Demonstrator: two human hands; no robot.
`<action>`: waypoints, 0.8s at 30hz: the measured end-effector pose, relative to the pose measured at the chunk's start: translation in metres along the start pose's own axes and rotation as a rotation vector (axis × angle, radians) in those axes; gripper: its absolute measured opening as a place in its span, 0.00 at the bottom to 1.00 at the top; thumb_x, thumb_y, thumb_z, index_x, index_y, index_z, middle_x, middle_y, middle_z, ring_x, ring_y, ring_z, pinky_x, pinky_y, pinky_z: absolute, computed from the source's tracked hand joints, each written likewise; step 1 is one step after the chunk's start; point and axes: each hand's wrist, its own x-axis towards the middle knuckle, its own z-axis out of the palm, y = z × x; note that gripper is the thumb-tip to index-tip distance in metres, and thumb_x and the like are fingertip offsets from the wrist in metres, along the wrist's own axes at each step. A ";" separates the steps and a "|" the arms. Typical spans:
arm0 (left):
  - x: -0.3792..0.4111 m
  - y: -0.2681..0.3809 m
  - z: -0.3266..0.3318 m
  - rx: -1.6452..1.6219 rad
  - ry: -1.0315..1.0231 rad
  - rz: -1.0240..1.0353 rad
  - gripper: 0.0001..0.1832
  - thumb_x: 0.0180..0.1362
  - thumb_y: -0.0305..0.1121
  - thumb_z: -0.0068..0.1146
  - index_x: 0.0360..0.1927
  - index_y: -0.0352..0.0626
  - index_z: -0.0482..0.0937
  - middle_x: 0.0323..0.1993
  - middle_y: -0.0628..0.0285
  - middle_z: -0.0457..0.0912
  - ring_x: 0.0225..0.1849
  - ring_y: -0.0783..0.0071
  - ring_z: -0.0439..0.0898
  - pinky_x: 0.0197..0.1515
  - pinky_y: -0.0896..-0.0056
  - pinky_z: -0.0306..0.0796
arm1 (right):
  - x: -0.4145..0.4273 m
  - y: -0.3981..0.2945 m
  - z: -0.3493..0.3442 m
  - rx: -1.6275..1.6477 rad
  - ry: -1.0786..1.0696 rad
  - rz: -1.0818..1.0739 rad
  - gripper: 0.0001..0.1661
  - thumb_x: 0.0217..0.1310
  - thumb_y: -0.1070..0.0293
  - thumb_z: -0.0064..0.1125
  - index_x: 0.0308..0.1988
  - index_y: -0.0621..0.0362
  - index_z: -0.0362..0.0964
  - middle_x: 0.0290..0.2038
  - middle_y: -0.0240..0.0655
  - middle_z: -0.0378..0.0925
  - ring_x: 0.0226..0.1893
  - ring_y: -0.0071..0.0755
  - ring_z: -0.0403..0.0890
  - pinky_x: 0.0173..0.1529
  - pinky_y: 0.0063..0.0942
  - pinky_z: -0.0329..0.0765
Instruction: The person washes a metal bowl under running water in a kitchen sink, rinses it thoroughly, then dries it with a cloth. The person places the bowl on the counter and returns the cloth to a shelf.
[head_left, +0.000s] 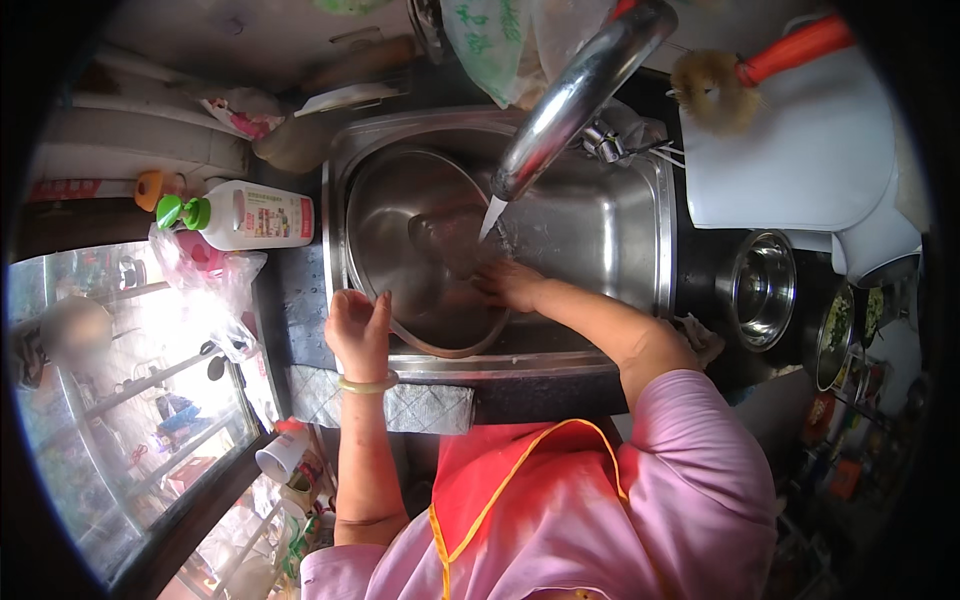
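A large stainless steel basin (442, 315) sits tilted in the left part of a metal sink (630, 247). My left hand (360, 330) pinches its near left rim between thumb and fingers. Water runs from the chrome faucet (555, 112) in a white stream (491, 219) toward the basin's right side. Just below that stream, my right hand (514, 285) reaches over the basin's right edge; its fingertips are blurred, and whether they grip anything is unclear.
Left of the sink stands a white pump bottle (262, 217) with a green top. A folded grey cloth (427, 409) lies along the near edge. To the right are a shiny metal bowl (763, 289), a white board (787, 165) and a red-handled brush (716, 90). Plastic bags (495, 45) hang behind.
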 end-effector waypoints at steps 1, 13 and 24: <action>-0.009 0.004 0.004 -0.018 0.052 -0.022 0.15 0.45 0.21 0.66 0.26 0.41 0.67 0.19 0.72 0.68 0.19 0.87 0.64 0.21 0.84 0.60 | -0.001 -0.011 0.008 -0.018 0.020 -0.043 0.27 0.64 0.50 0.45 0.56 0.55 0.67 0.59 0.46 0.65 0.62 0.47 0.61 0.66 0.40 0.57; -0.026 -0.024 -0.006 -0.019 -0.136 0.000 0.09 0.50 0.17 0.59 0.28 0.37 0.70 0.20 0.62 0.77 0.20 0.80 0.78 0.22 0.80 0.72 | 0.014 -0.003 -0.016 -0.156 -0.015 0.237 0.29 0.63 0.50 0.45 0.58 0.55 0.66 0.58 0.43 0.67 0.61 0.45 0.63 0.68 0.40 0.54; 0.003 -0.011 -0.014 0.324 -0.248 0.262 0.07 0.48 0.20 0.60 0.27 0.36 0.73 0.16 0.65 0.75 0.18 0.81 0.76 0.22 0.79 0.69 | 0.013 0.006 0.025 -0.054 0.075 0.061 0.27 0.64 0.50 0.43 0.58 0.51 0.64 0.59 0.44 0.63 0.61 0.48 0.63 0.65 0.43 0.58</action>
